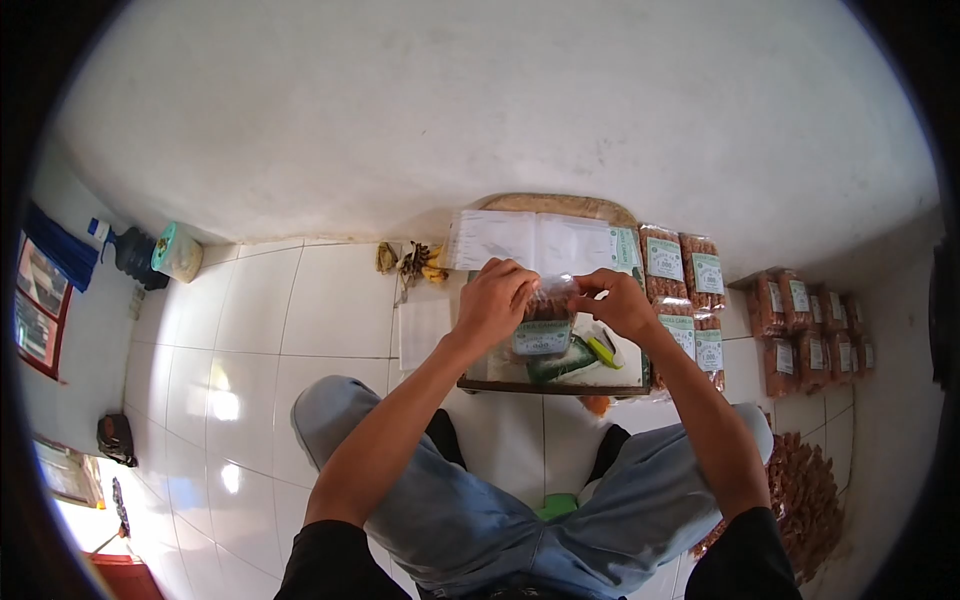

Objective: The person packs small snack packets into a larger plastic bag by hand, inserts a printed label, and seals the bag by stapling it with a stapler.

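Note:
A clear plastic snack bag (pixel 541 338) with a green-and-white label and brown contents stands upright on the low table in front of me. My left hand (pixel 497 300) is closed on the bag's upper left edge. At its upper right edge, my right hand (pixel 617 305) pinches the plastic between thumb and fingers. The bag's top is crumpled and partly hidden by my fingers. Just right of the bag lies a yellow-green tool (pixel 603 350), its exact kind unclear. Beneath them is a dark green patch (pixel 562 362) on the white tabletop (pixel 628 374).
Sheets of white paper or plastic (pixel 535 240) lie at the table's back. Filled labelled bags (pixel 705 270) stand to the right, with more bags (pixel 795 305) by the wall. Loose brown pieces (pixel 808 495) cover the floor at right. Bananas (pixel 432 268) lie left of the table.

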Motion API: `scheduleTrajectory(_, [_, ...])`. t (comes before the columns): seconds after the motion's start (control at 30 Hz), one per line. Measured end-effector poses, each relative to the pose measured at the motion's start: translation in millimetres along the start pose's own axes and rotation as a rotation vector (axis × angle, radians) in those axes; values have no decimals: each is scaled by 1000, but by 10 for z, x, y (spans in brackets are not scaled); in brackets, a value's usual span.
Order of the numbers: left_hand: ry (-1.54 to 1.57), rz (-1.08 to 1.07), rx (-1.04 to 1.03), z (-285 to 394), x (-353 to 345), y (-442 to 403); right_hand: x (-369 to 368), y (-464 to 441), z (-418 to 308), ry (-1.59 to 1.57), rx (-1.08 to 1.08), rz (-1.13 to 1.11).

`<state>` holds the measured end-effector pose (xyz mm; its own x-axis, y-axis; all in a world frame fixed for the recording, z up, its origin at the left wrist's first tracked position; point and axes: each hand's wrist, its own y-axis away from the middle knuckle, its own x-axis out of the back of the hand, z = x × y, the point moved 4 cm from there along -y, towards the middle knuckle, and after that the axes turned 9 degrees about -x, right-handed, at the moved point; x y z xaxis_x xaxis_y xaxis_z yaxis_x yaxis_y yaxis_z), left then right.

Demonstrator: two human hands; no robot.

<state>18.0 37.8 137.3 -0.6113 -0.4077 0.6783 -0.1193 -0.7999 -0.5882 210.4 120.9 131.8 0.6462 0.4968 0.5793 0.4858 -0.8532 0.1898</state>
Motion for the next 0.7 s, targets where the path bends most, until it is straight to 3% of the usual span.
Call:
scheduleTrajectory(0.17, [-18, 9, -15, 20, -7, -34, -48, -39, 40, 20, 15, 31])
scheduleTrajectory(0.23, [-29, 25, -20, 34, -5, -45, -62, -20, -2, -189, 123, 111])
scheduleTrajectory(0.43, [-56, 75, -81, 109, -1, -133, -63, -33, -40, -254, 181, 127])
scheduleTrajectory(0.53, [-75, 60, -121, 125, -18, -111, -88, -56, 29, -48, 243, 179])
scheduleTrajectory(0.7, [-58, 36, -91, 110, -22, -44, -61, 86, -149, -64, 187, 151])
